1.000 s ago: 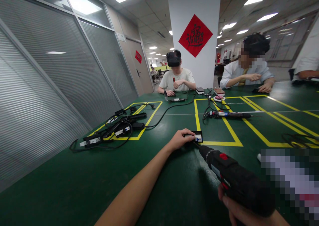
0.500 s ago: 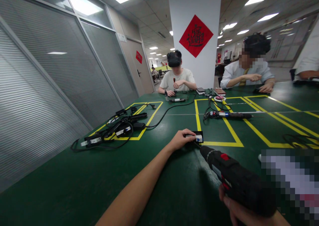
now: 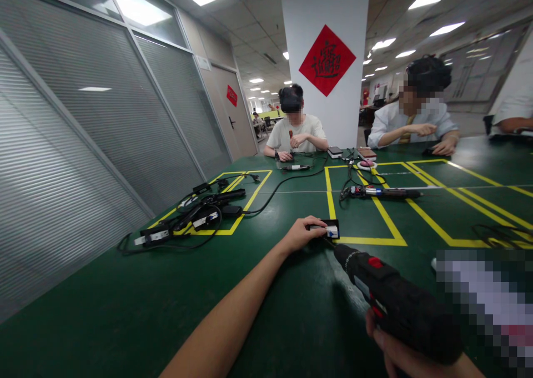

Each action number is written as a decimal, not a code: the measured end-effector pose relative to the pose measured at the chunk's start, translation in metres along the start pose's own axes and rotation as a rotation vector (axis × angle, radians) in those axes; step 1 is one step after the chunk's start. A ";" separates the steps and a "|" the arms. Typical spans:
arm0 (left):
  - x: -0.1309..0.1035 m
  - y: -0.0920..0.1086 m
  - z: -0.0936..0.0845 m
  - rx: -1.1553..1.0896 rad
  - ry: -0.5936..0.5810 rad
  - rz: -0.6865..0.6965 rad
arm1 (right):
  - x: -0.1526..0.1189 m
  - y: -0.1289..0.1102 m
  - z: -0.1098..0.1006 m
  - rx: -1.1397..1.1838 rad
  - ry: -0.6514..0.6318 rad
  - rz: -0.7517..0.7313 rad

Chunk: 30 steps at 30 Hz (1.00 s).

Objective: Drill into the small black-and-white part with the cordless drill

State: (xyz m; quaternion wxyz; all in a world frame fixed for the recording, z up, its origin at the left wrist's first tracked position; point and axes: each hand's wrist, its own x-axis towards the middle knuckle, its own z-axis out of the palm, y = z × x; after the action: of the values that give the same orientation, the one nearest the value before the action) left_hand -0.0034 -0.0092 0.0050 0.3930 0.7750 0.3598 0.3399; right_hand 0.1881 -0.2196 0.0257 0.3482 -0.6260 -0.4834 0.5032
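My right hand (image 3: 402, 347) grips the handle of a black cordless drill (image 3: 400, 297) with red buttons. The drill points up and left, and its thin bit reaches the near side of a small black case (image 3: 335, 223) on the table. Inside that case lies a white part with a blue spot (image 3: 332, 232). My left hand (image 3: 302, 235) has its fingers closed on the left end of the case, holding it against the tabletop. The bit's tip is partly hidden near my fingertips, so I cannot make out what it touches.
Black cabled devices (image 3: 208, 211) lie in a yellow-taped area on the left of the green table (image 3: 137, 306). A pen-shaped tool (image 3: 387, 193) with cables lies beyond the case. Two co-workers sit opposite; one holds a screwdriver (image 3: 290, 135). A blurred-out object (image 3: 487, 289) is at right.
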 end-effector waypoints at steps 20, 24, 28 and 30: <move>-0.003 0.008 0.001 -0.031 -0.008 -0.085 | 0.006 0.014 -0.004 -0.053 -0.087 -0.001; -0.004 0.013 -0.001 0.149 0.037 0.054 | 0.004 0.010 -0.006 -0.066 -0.083 0.016; -0.007 0.019 -0.001 0.326 0.051 0.140 | 0.006 0.011 -0.007 -0.029 -0.136 -0.006; -0.009 0.023 -0.001 0.404 0.049 0.152 | 0.004 0.010 -0.008 0.004 -0.153 -0.017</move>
State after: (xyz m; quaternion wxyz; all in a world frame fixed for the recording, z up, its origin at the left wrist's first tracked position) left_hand -0.0020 -0.0265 0.0224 0.1938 0.8545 0.3705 0.3083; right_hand 0.1989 -0.2181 0.0170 0.3158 -0.5808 -0.5129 0.5476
